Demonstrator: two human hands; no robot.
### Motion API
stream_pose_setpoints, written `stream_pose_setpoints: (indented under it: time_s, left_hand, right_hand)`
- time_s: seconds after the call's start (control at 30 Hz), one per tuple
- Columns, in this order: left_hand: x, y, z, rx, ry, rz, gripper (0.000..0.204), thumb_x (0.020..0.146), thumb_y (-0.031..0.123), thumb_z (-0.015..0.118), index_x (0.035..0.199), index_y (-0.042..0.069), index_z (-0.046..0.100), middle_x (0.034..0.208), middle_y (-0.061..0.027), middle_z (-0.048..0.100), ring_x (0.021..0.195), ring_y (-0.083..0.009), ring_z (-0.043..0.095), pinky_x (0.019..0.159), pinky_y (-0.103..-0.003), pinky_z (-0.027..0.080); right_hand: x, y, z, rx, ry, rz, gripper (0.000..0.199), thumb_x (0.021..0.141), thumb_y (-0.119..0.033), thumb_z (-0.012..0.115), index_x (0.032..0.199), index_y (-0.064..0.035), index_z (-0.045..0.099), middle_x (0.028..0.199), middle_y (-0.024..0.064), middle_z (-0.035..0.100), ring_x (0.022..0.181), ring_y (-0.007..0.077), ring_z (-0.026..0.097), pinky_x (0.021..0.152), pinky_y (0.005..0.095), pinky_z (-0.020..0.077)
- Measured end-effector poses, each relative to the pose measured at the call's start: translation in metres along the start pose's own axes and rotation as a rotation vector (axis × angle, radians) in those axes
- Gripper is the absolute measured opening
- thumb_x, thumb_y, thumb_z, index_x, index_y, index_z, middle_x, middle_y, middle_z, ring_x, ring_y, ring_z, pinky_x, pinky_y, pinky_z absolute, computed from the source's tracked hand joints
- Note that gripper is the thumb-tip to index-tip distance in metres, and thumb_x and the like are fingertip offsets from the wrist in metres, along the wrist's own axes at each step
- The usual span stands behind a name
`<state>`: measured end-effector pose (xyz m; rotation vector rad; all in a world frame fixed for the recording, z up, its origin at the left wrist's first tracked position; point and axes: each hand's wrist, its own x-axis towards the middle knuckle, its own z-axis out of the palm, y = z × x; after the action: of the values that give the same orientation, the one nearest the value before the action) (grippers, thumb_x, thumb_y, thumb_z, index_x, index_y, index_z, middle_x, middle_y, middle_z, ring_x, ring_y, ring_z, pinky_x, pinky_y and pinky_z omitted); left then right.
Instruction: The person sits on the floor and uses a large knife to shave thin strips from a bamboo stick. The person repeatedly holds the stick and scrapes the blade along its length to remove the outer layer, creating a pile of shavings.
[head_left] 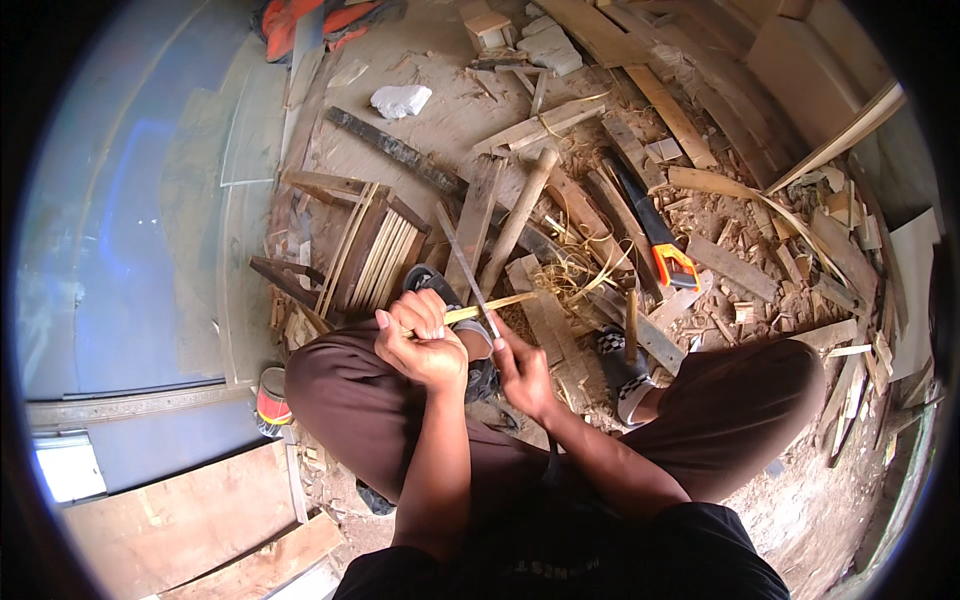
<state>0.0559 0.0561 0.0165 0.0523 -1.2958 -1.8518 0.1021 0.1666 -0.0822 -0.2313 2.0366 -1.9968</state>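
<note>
Well left of saw (651, 224), blade (469, 266) across strip (463, 314)

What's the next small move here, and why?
Probably a light stroke of the long blade along the pale strip, away from the left hand: the right hand holds the blade crossing the strip, the left fist grips it, and its free end points right.
</note>
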Motion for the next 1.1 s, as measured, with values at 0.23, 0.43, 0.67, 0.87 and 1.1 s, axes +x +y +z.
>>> stream_pose_setpoints:
  time_s: [0.23, 0.43, 0.67, 0.87, 1.1]
  left_hand:
    - [-0.004, 0.007, 0.004, 0.285, 0.116, 0.175, 0.051, 0.104, 0.021, 0.036, 0.055, 0.008, 0.029, 0.066, -0.0090, 0.041, 0.075, -0.0220, 0.048, 0.075, -0.034, 0.037]
    - [-0.007, 0.009, 0.007, 0.279, -0.026, 0.186, 0.054, 0.106, 0.023, 0.035, 0.054, 0.009, 0.033, 0.069, -0.0067, 0.043, 0.086, -0.0227, 0.047, 0.086, -0.037, 0.038]
    - [-0.006, 0.006, 0.006, 0.317, 0.004, 0.146, 0.056, 0.106, 0.020, 0.034, 0.051, 0.009, 0.032, 0.063, -0.0069, 0.042, 0.089, -0.0233, 0.050, 0.088, -0.038, 0.039]
    - [-0.001, 0.009, -0.003, 0.358, 0.026, 0.119, 0.057, 0.105, 0.022, 0.032, 0.051, 0.006, 0.040, 0.069, -0.0086, 0.049, 0.089, -0.0217, 0.052, 0.089, -0.035, 0.041]
    - [0.000, 0.011, 0.004, 0.445, 0.021, 0.131, 0.069, 0.105, 0.031, 0.030, 0.065, -0.004, 0.073, 0.140, -0.0199, 0.056, 0.133, -0.0205, 0.046, 0.104, -0.036, 0.033]
  right_hand:
    - [-0.030, -0.039, 0.003, -0.082, -0.016, -0.020, 0.043, 0.101, -0.012, 0.053, 0.145, -0.0093, 0.053, 0.104, 0.0292, 0.069, 0.090, 0.0397, 0.072, 0.082, 0.0433, 0.0556]
    - [-0.022, -0.036, -0.018, -0.143, -0.109, 0.235, 0.043, 0.105, -0.018, 0.050, 0.146, -0.0061, 0.051, 0.061, 0.0063, 0.053, 0.058, 0.0089, 0.048, 0.059, 0.0301, 0.0473]
    - [-0.036, -0.053, -0.010, -0.061, -0.058, -0.073, 0.044, 0.101, -0.010, 0.051, 0.145, -0.0038, 0.052, 0.102, 0.0274, 0.069, 0.070, 0.0247, 0.067, 0.071, 0.0361, 0.0535]
    - [-0.040, -0.071, -0.010, -0.181, -0.139, -0.003, 0.044, 0.101, -0.011, 0.053, 0.144, -0.0065, 0.052, 0.106, 0.0280, 0.069, 0.082, 0.0367, 0.072, 0.076, 0.0390, 0.0554]
    - [-0.033, -0.071, -0.023, -0.266, -0.138, 0.172, 0.045, 0.101, -0.019, 0.054, 0.145, -0.0175, 0.052, 0.081, 0.0260, 0.068, 0.076, 0.0435, 0.069, 0.066, 0.0511, 0.0549]
